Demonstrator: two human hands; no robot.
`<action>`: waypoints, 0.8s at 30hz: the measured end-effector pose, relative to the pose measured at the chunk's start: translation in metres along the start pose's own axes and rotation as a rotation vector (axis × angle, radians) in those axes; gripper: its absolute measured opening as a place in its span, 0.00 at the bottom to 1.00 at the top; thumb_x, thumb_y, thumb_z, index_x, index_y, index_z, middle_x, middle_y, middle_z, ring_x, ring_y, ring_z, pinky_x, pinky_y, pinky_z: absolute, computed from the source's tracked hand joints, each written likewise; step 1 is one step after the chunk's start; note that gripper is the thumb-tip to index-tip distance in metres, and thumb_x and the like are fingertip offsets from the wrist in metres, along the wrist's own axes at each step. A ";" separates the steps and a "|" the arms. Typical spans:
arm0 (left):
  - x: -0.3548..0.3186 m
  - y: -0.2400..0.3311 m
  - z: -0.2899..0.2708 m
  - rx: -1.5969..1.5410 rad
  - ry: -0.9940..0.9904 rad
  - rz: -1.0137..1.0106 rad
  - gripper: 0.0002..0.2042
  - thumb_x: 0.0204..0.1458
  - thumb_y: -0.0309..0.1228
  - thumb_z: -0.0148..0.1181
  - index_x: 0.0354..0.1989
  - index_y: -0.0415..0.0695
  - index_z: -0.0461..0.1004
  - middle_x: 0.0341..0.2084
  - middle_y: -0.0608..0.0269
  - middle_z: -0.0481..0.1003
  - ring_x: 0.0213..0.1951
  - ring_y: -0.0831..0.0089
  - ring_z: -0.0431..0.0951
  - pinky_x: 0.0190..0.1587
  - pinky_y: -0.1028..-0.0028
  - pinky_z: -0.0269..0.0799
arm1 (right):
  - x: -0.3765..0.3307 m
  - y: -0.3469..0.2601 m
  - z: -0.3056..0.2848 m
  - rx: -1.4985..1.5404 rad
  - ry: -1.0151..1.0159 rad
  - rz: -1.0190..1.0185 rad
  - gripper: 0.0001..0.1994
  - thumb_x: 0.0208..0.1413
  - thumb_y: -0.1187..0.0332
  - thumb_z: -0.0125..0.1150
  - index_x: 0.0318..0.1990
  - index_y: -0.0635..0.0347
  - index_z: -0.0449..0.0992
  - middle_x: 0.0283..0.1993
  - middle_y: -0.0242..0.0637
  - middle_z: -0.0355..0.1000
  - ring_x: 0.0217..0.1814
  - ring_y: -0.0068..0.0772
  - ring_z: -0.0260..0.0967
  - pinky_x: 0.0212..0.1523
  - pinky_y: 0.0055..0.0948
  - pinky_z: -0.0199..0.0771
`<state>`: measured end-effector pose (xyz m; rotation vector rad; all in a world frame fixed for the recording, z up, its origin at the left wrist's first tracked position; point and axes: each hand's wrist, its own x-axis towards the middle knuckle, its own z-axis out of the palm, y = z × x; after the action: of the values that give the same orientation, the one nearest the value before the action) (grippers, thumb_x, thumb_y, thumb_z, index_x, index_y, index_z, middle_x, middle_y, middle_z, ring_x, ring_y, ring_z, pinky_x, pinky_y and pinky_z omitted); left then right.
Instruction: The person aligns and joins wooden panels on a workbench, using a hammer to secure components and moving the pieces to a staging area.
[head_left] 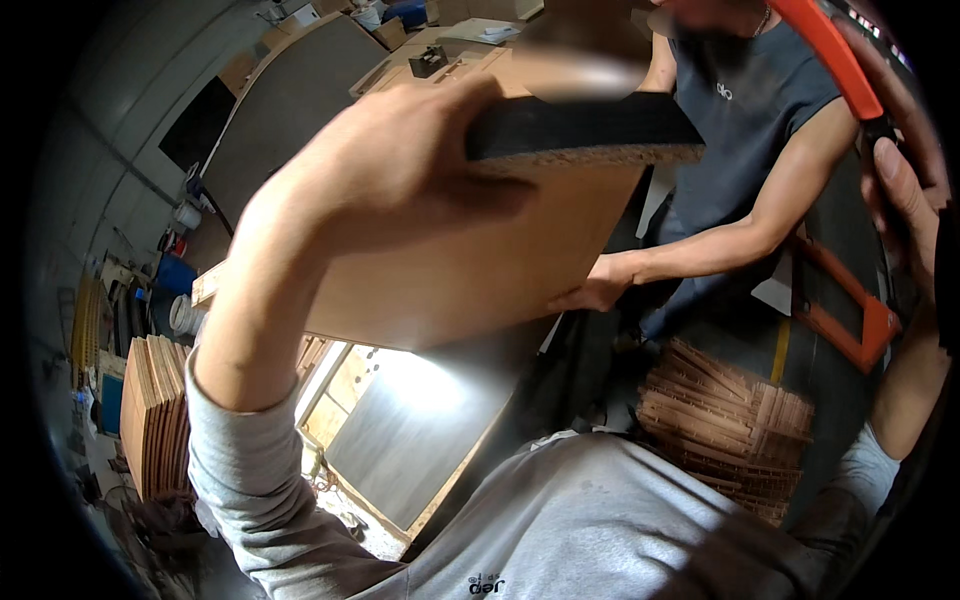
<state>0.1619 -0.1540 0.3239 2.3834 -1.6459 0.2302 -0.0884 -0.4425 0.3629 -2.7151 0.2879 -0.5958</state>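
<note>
A light wood-faced particleboard panel point(470, 260) with a black end strip point(580, 128) is tilted up in front of me. My left hand point(400, 140) is closed on its upper left end, fingers over the top and thumb against the face. Another person's hand point(600, 283) supports the panel's lower right edge. At the far right, my right hand point(912, 185) is wrapped around the black end of an orange bar point(825, 55). What tool or frame this bar belongs to is unclear, and part of the hand is cut off by the view's dark rim.
The other person point(730, 130) stands opposite me, at the right. Below them lie stacked wooden strips point(720, 420) and an orange frame point(850, 315). A grey-topped surface point(420, 440) is under the panel. More panels point(152, 420) stand at left; a cluttered bench point(440, 65) is behind.
</note>
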 end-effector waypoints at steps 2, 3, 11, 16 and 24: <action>0.001 -0.003 0.007 0.014 0.065 0.029 0.26 0.47 0.43 0.76 0.48 0.40 0.74 0.36 0.48 0.79 0.40 0.50 0.80 0.44 0.59 0.74 | -0.003 -0.002 0.001 -0.008 -0.012 0.008 0.34 0.70 0.48 0.47 0.78 0.49 0.53 0.40 0.27 0.73 0.25 0.11 0.59 0.26 0.15 0.61; 0.003 -0.004 0.006 0.026 0.065 0.018 0.26 0.47 0.44 0.75 0.48 0.41 0.74 0.37 0.48 0.79 0.41 0.50 0.80 0.45 0.59 0.75 | -0.004 -0.003 0.002 -0.009 -0.020 0.017 0.34 0.70 0.48 0.47 0.78 0.49 0.53 0.39 0.27 0.73 0.25 0.11 0.59 0.26 0.15 0.62; 0.011 -0.011 0.004 0.044 0.007 -0.075 0.27 0.48 0.44 0.75 0.52 0.42 0.75 0.39 0.49 0.80 0.42 0.53 0.82 0.46 0.60 0.76 | -0.013 -0.007 0.008 0.028 -0.089 0.012 0.32 0.70 0.55 0.47 0.78 0.53 0.52 0.61 0.34 0.71 0.27 0.12 0.59 0.27 0.16 0.62; 0.007 -0.012 0.011 0.076 0.036 -0.099 0.26 0.49 0.44 0.74 0.52 0.42 0.75 0.40 0.49 0.81 0.44 0.54 0.82 0.47 0.60 0.77 | -0.014 -0.002 0.017 0.083 -0.038 -0.008 0.31 0.71 0.57 0.47 0.78 0.54 0.53 0.69 0.35 0.67 0.28 0.11 0.58 0.28 0.14 0.62; 0.016 -0.002 0.013 0.123 0.044 -0.087 0.27 0.48 0.45 0.73 0.52 0.43 0.74 0.40 0.48 0.79 0.46 0.49 0.80 0.48 0.57 0.76 | 0.007 -0.004 0.008 0.271 -0.158 0.007 0.31 0.70 0.58 0.51 0.77 0.56 0.56 0.66 0.33 0.70 0.29 0.11 0.59 0.30 0.14 0.64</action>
<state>0.1692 -0.1710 0.3157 2.5138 -1.5466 0.3758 -0.0778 -0.4388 0.3599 -2.4793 0.1630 -0.3842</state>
